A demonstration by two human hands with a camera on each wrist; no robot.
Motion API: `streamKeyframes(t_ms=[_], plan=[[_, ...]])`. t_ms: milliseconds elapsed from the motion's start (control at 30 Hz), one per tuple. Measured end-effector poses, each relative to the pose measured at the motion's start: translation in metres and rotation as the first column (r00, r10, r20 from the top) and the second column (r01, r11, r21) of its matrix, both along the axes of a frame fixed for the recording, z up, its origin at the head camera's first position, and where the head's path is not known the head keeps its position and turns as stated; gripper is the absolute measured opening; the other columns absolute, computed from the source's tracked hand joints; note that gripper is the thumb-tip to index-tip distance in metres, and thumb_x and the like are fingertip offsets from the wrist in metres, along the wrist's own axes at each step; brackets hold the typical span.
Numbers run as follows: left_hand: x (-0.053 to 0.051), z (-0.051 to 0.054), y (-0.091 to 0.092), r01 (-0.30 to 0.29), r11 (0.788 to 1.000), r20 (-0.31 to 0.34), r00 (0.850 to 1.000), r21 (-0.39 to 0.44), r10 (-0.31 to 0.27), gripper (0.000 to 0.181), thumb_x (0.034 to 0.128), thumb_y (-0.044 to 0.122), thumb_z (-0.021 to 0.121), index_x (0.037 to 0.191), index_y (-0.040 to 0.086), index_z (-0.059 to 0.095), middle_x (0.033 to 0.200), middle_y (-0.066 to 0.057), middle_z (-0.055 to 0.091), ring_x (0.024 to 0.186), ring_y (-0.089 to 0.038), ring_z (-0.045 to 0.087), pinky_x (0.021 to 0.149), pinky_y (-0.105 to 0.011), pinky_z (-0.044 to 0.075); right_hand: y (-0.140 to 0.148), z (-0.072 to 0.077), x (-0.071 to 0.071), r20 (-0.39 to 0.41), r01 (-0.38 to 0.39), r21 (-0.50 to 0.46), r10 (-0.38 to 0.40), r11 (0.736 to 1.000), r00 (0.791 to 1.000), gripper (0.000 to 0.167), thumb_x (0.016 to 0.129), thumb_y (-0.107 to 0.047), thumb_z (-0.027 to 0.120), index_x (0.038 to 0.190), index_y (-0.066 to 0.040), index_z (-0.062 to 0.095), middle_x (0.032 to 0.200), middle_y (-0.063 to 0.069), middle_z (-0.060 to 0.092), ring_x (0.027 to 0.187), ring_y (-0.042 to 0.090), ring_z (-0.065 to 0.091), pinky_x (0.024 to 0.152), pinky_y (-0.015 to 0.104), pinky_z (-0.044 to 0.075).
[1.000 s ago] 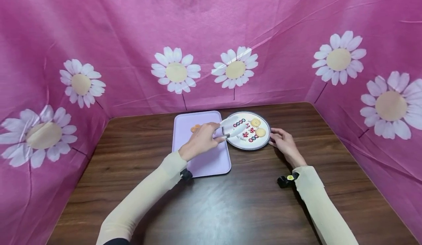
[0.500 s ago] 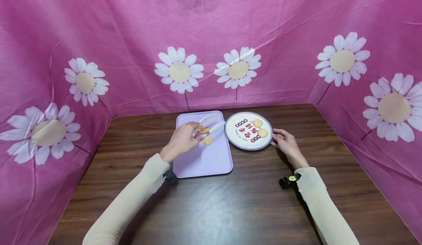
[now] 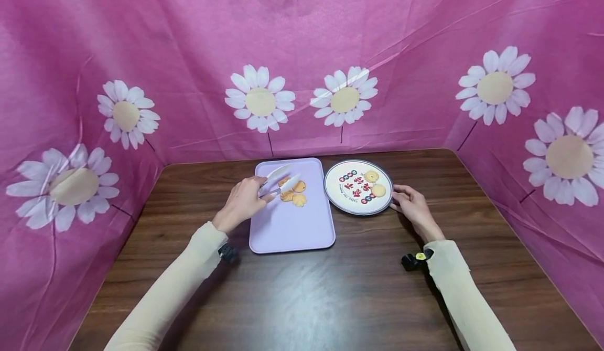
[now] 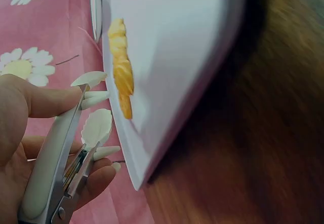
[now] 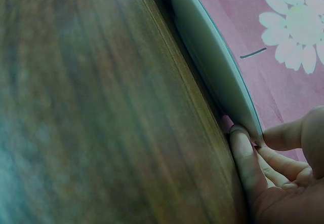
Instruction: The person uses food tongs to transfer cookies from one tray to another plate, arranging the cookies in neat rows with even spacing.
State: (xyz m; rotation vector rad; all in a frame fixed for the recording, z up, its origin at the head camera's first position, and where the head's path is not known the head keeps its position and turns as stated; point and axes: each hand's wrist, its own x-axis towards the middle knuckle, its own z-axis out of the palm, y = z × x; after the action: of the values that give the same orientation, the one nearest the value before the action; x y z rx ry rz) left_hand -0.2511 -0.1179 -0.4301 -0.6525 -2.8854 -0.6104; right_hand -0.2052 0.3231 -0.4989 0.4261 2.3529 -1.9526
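My left hand [image 3: 239, 203] grips a pair of tongs [image 4: 53, 153] with pale handles and white scalloped tips. The arms of the tongs stand apart with nothing between them, above several golden cookies [image 3: 299, 200] lying together on a lilac tray [image 3: 292, 233]. In the left wrist view the cookies [image 4: 122, 72] appear edge-on along the tray. On the right, a round white plate [image 3: 336, 177] with a dark rim and red lettering bears two pale cookies [image 3: 378, 190]. My right hand [image 3: 415, 209] pinches that plate's right edge, with thumb and fingers on the rim [image 5: 257, 133].
The tray and plate stand side by side towards the back of a brown wood-grain table [image 3: 283, 298]. A pink cloth [image 3: 302, 20] printed with white daisies hangs behind and along both sides.
My left hand has moved left with the tongs, from beside the plate to over the tray's cookies, uncovering more of them. The right hand keeps its hold on the plate.
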Motion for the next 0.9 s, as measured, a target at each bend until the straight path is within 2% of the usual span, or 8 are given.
streamKeyframes(t_ms=[300, 467, 567, 633, 800, 900], plan=[[0.005, -0.003, -0.013, -0.025, 1.000, 0.019, 1.000, -0.020, 0.025, 0.039, 0.0899, 0.026, 0.080, 0.118, 0.000, 0.073, 0.081, -0.011, 0.062, 0.065, -0.021, 0.050, 0.054, -0.034, 0.035, 0.001, -0.002, -0.001, -0.012, 0.000, 0.002, 0.000, 1.000, 1.000, 0.049, 0.111, -0.016, 0.045, 0.155, 0.005, 0.040, 0.146, 0.027, 0.052, 0.093, -0.014, 0.061, 0.087, 0.014, 0.056], [0.006, -0.002, -0.019, -0.020, 0.999, 0.016, 1.000, -0.029, 0.020, 0.037, 0.0905, 0.026, 0.079, 0.116, 0.000, 0.074, 0.089, -0.015, 0.069, 0.069, -0.023, 0.053, 0.056, -0.036, 0.038, 0.001, -0.002, -0.001, -0.013, -0.002, 0.000, 0.002, 1.000, 1.000, 0.050, 0.111, -0.016, 0.046, 0.155, 0.007, 0.039, 0.145, 0.027, 0.053, 0.094, -0.013, 0.061, 0.087, 0.014, 0.056], [0.005, 0.000, -0.021, -0.014, 0.999, 0.026, 1.000, -0.034, 0.015, 0.042, 0.0900, 0.027, 0.080, 0.121, 0.000, 0.073, 0.095, -0.015, 0.072, 0.070, -0.022, 0.053, 0.057, -0.036, 0.040, 0.001, -0.001, -0.001, -0.012, -0.003, -0.001, 0.003, 1.000, 1.000, 0.050, 0.111, -0.017, 0.045, 0.155, 0.006, 0.039, 0.148, 0.029, 0.051, 0.095, -0.013, 0.060, 0.088, 0.014, 0.056], [0.004, 0.001, -0.023, -0.006, 0.999, 0.043, 0.999, -0.038, 0.007, 0.046, 0.0900, 0.027, 0.080, 0.125, -0.001, 0.072, 0.089, -0.014, 0.070, 0.067, -0.020, 0.051, 0.056, -0.034, 0.038, 0.001, -0.001, -0.001, -0.013, -0.006, -0.001, 0.006, 1.000, 1.000, 0.050, 0.111, -0.017, 0.045, 0.155, 0.006, 0.038, 0.149, 0.029, 0.050, 0.095, -0.012, 0.060, 0.088, 0.014, 0.056], [-0.001, 0.007, -0.025, 0.008, 0.998, 0.096, 0.995, -0.063, -0.002, 0.051, 0.0899, 0.028, 0.080, 0.130, -0.002, 0.070, 0.071, -0.004, 0.051, 0.061, -0.015, 0.040, 0.054, -0.031, 0.034, 0.001, -0.003, -0.001, -0.016, -0.006, 0.001, 0.006, 1.000, 1.000, 0.050, 0.111, -0.017, 0.045, 0.155, 0.006, 0.039, 0.147, 0.028, 0.052, 0.094, -0.013, 0.060, 0.088, 0.014, 0.056], [-0.006, 0.010, -0.024, 0.019, 0.996, 0.108, 0.994, -0.084, -0.010, 0.052, 0.0897, 0.030, 0.080, 0.130, -0.002, 0.070, 0.080, -0.008, 0.064, 0.064, -0.016, 0.045, 0.055, -0.030, 0.036, 0.002, -0.003, -0.001, -0.022, -0.004, 0.003, 0.004, 1.000, 1.000, 0.049, 0.111, -0.016, 0.045, 0.155, 0.006, 0.040, 0.146, 0.027, 0.052, 0.093, -0.014, 0.060, 0.088, 0.014, 0.056]])
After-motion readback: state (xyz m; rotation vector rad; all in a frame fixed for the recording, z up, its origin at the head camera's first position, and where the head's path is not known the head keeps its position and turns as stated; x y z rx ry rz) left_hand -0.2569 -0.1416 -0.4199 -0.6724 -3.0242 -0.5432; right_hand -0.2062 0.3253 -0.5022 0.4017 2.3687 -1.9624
